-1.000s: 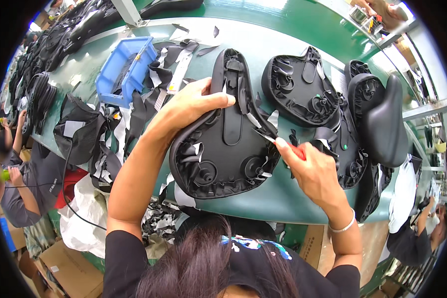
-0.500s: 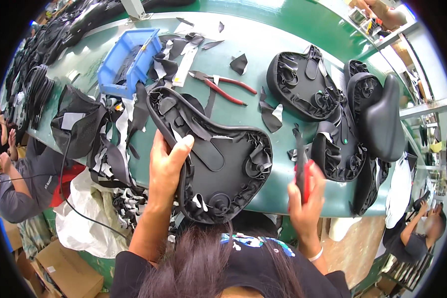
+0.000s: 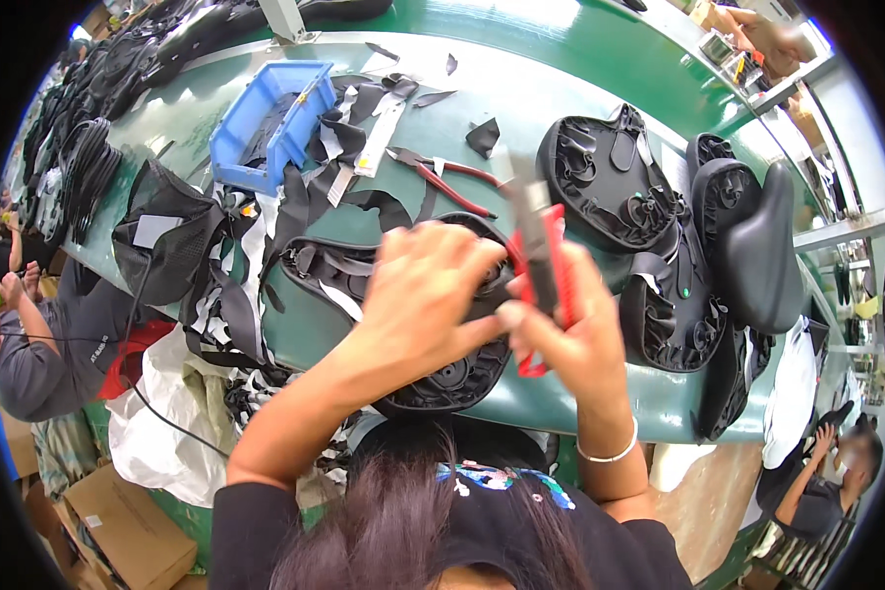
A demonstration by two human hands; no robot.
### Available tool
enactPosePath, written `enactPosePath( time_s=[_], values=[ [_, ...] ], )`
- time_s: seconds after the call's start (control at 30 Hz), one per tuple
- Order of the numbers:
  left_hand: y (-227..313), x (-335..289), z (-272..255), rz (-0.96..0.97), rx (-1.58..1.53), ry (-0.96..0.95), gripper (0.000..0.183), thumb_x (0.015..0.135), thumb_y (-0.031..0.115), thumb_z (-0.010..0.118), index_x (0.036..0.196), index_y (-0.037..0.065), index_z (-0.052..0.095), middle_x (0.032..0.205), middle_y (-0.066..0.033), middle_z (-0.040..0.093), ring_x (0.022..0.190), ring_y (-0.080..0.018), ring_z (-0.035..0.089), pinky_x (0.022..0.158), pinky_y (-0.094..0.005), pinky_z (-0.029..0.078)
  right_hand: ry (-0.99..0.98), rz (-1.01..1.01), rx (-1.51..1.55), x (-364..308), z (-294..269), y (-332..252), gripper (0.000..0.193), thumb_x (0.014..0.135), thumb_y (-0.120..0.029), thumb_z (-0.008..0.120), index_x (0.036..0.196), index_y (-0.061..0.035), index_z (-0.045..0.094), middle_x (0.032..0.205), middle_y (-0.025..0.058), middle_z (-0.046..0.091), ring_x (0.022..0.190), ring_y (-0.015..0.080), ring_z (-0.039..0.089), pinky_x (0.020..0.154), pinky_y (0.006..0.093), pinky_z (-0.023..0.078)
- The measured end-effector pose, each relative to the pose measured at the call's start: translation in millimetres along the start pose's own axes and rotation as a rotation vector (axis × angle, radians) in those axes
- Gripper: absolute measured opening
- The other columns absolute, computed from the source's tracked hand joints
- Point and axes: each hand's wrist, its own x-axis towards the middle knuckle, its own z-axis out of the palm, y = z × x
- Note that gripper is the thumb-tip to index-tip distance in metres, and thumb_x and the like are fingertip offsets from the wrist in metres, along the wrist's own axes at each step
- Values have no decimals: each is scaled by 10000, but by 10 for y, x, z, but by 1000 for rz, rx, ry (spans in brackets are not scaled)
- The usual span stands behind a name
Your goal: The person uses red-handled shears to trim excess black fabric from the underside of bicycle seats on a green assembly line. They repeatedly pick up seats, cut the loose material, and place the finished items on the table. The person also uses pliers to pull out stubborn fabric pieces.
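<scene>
An upside-down black bicycle saddle (image 3: pixel 454 385) lies on the table in front of me, its cover gathered in folds around the inner rim. My left hand (image 3: pixel 418 295) reaches across it, fingers bent over its right part and closed on it; the exact grip is partly hidden. Closed in my right hand (image 3: pixel 575 339) is a red-handled tool (image 3: pixel 539 251) with a grey head, raised over the saddle's right side. Motion blur hides the tool's exact kind. The two thumbs come close together at the saddle's right edge.
Red-handled pliers (image 3: pixel 447 177) lie beyond the saddle, with black scraps (image 3: pixel 482 138) near them. A blue bin (image 3: pixel 265 123) stands back left. More saddles (image 3: pixel 610 177) fill the right side. A black mesh bag (image 3: pixel 162 236) sits left. Other people work at both sides.
The saddle has been lowered and turned on the table. My left hand has shifted from its left edge to its right part. My right hand has brought the red-handled tool leftward over it.
</scene>
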Motion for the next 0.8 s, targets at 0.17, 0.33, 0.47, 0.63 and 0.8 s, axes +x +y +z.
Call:
enactPosePath(
  time_s=[0.17,0.33,0.47,0.63,0.8],
  values=[
    [-268,275,135,-161,-460,-40,135,814,171,643,792,40,617,765,-85,582,769,-287,520,743,-382,402,-75,-336,-659,-122,-517,153,563,823,-78,670,1335,-57,437,921,105,641,625,125,579,554,268,483],
    [-268,277,184,-86,-397,-61,166,851,189,626,761,51,602,683,-46,534,673,-203,493,672,-325,385,-213,-445,-1144,4,-684,186,516,802,-182,700,1296,-174,553,612,32,461,508,176,480,457,333,414],
    [-342,228,157,-516,-1153,167,203,916,197,548,810,38,618,787,-44,601,733,-137,522,689,-271,388,-201,-297,-1179,-210,-611,224,596,753,-143,729,1316,-155,533,634,74,507,515,218,491,505,356,432],
    [-298,251,193,-304,-1771,239,196,891,90,532,1022,-15,635,868,-74,661,707,-112,536,696,-245,459,-27,-131,-1354,-391,-171,124,580,835,-183,663,1375,-140,457,592,78,500,481,249,518,451,379,383],
    [-548,404,37,-180,-2231,694,258,934,235,575,738,67,564,631,-13,477,725,-108,541,624,-213,441,-5,-25,-1390,-535,0,114,503,886,-205,593,1366,-136,457,603,97,533,485,285,536,463,393,397]
  ],
)
